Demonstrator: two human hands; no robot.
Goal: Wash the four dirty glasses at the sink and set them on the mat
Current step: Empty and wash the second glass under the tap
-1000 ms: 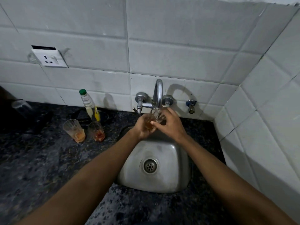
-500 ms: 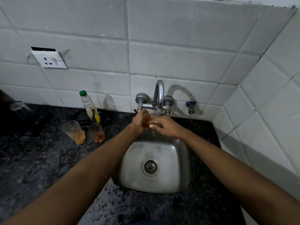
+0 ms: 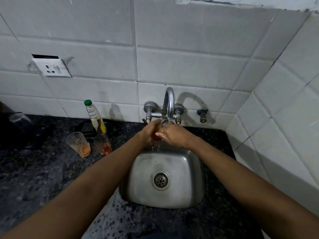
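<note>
Glass held under the running tap, over the sink: left hand wraps it, right hand cups its side (finger positions partly hidden). Two dirty glasses stand on the counter, left.

Two glasses on counter left of sink, bottle behind them

Glass under tap; two dirty glasses on counter.
</note>
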